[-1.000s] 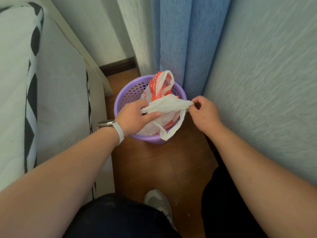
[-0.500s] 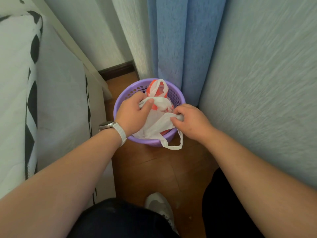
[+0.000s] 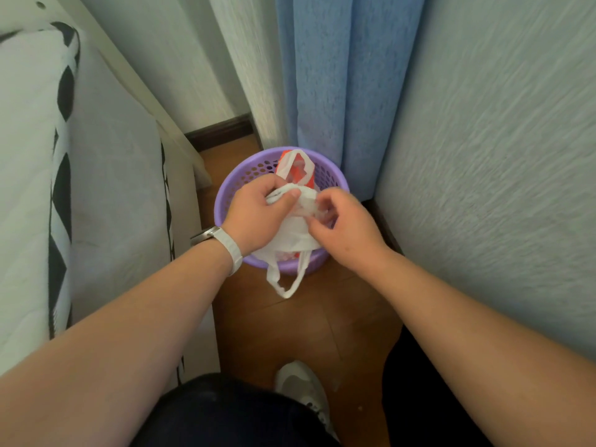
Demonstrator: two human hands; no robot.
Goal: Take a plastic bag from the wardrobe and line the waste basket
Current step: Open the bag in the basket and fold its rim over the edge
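1. A round purple plastic waste basket with perforated walls (image 3: 336, 179) stands on a brown wooden floor (image 3: 309, 327), beside a blue curtain (image 3: 322, 75).
2. A thin white plastic bag with red print (image 3: 290, 235) sits bunched in the basket's mouth, with one handle loop hanging over the near rim.
3. The left hand (image 3: 254, 217) grips the bag's top edge, with fingers curled and thumb pressing.
4. The right hand (image 3: 346, 232) pinches that edge with curled fingers.

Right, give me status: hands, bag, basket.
Left hand and right hand both gripping plastic bag over waste basket. Bag bunched, rim not yet lined, one handle hanging outside. Curtain behind basket, no obstruction.
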